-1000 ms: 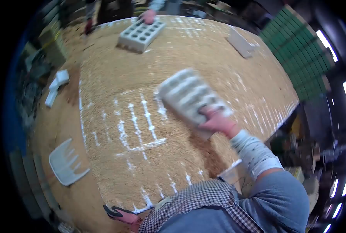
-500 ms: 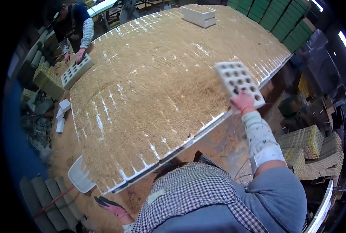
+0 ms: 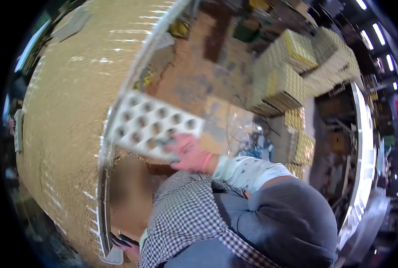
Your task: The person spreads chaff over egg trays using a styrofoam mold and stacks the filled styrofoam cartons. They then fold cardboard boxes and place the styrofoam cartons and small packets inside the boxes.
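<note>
A gloved right hand (image 3: 191, 153) grips a white block with rows of round holes (image 3: 156, 125) at the right edge of a broad table (image 3: 101, 192).

The hand clasps the block's near right part, the dark fingertips at its holes; the block's left end overlaps the table rim in view, though contact is unclear. Tan, grainy material (image 3: 69, 120) covers the table, with white lines showing through. The gloved left hand (image 3: 126, 244) is beside the table's near edge, its grip impossible to tell. At far left, another person's hand (image 3: 12, 126) is by a second pale block (image 3: 18, 130). Stacked, bumpy trays (image 3: 284, 85) stand to the right.
</note>
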